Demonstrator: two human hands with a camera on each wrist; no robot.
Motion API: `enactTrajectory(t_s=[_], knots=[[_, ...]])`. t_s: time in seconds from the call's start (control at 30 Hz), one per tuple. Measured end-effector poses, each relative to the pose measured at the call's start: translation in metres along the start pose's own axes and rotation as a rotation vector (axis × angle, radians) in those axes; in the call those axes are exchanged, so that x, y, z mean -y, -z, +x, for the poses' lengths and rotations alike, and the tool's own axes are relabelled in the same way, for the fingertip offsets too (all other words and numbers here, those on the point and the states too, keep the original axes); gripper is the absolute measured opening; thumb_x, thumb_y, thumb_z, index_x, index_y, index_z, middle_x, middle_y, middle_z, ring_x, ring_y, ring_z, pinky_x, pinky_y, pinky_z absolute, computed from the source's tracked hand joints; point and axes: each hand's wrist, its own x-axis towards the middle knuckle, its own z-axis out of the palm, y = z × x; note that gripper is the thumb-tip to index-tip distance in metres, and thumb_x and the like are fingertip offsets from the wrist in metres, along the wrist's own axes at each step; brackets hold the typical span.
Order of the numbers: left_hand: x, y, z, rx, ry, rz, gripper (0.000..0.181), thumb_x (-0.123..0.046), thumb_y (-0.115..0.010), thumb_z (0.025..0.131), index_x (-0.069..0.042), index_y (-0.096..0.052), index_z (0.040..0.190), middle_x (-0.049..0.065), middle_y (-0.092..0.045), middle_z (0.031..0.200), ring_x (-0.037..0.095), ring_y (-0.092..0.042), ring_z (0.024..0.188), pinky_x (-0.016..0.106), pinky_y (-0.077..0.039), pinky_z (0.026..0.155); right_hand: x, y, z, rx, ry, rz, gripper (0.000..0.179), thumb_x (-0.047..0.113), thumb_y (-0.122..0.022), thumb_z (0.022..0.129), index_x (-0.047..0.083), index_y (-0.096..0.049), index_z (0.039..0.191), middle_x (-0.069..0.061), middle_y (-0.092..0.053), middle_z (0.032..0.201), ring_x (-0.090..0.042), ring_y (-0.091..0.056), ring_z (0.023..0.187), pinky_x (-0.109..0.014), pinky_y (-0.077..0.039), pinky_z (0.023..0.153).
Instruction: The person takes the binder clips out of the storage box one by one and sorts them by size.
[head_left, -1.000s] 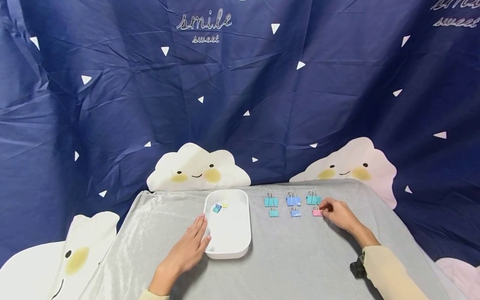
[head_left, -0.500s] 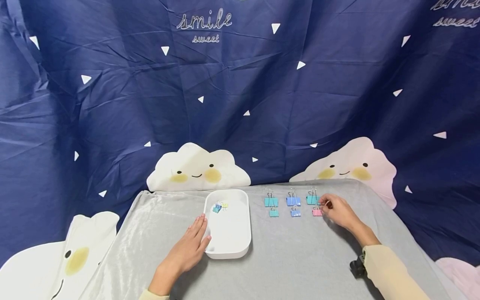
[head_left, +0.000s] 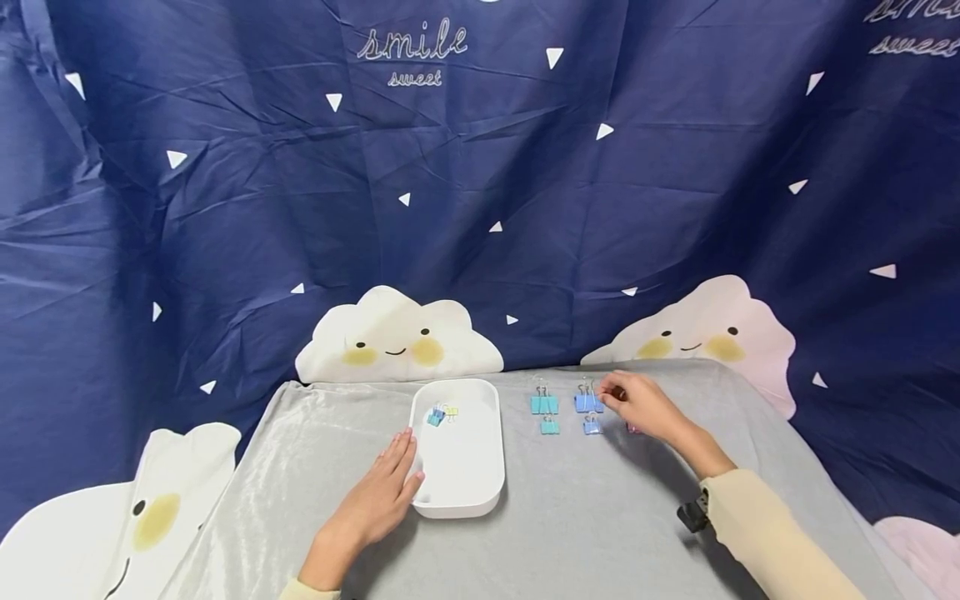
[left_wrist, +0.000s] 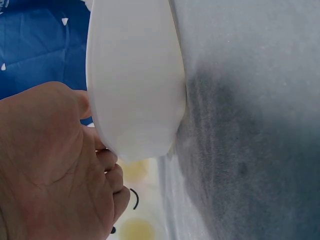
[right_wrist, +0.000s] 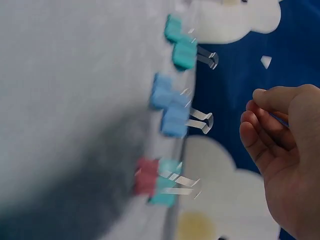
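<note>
Larger blue binder clip (head_left: 587, 404) rests on gray cloth (head_left: 570, 525) near the loosely curled, empty right hand (head_left: 643, 405); left hand (head_left: 378, 493), fingers extended, touches the white tray (head_left: 461, 471).

Smooth plastic-looking tray (head_left: 459, 471), velvety tablecloth (head_left: 570, 525), creased cloth backdrop (head_left: 465, 158), binder clips (head_left: 544, 406) with shiny metal handles (right_wrist: 180, 191).

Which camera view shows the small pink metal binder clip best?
The right wrist view: the pink clip appears largest, though blurred. In the head view, the right hand hides most of it; the left wrist view shows none.
</note>
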Motion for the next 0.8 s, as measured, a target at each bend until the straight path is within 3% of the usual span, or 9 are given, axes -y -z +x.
enactTrajectory(t_s=[0.27, 0.43, 0.63, 0.8], knots=[[0.0, 0.0, 0.0, 0.01, 0.0, 0.005, 0.064, -0.035, -0.048, 0.114, 0.006, -0.037, 0.162, 0.02, -0.032, 0.174, 0.044, -0.031, 0.16, 0.066, -0.033, 0.127, 0.051, -0.006, 0.039, 0.046, 0.184, -0.001, 0.003, 0.012, -0.076, 0.098, 0.011, -0.079, 0.096, 0.007, -0.07, 0.085, -0.004, -0.06, 0.076, -0.026, -0.054, 0.068], [-0.001, 0.003, 0.001, 0.061, 0.034, 0.016, 0.065, -0.035, -0.046, 0.115, 0.004, -0.032, 0.165, 0.017, -0.025, 0.177, 0.039, -0.025, 0.164, 0.061, -0.028, 0.132, 0.083, -0.014, 0.065, 0.126, 0.219, 0.015, 0.006, 0.014, -0.074, 0.101, 0.016, -0.08, 0.102, 0.007, -0.072, 0.092, -0.004, -0.061, 0.079, -0.027, -0.056, 0.071], [0.0, 0.003, 0.002, 0.073, 0.037, 0.026, 0.065, -0.035, -0.046, 0.115, 0.004, -0.031, 0.165, 0.017, -0.025, 0.177, 0.038, -0.024, 0.164, 0.06, -0.028, 0.132, 0.108, -0.027, 0.091, 0.182, 0.267, 0.011, 0.009, 0.017, -0.072, 0.103, 0.016, -0.08, 0.105, 0.006, -0.072, 0.095, -0.005, -0.062, 0.079, -0.027, -0.056, 0.071], [0.0, 0.004, 0.002, 0.074, 0.037, 0.035, 0.066, -0.036, -0.046, 0.114, 0.004, -0.031, 0.165, 0.017, -0.024, 0.177, 0.038, -0.024, 0.165, 0.059, -0.027, 0.133, 0.125, -0.036, 0.11, 0.215, 0.256, 0.019, 0.01, 0.019, -0.07, 0.105, 0.016, -0.08, 0.106, 0.003, -0.075, 0.098, -0.007, -0.063, 0.08, -0.028, -0.055, 0.072]])
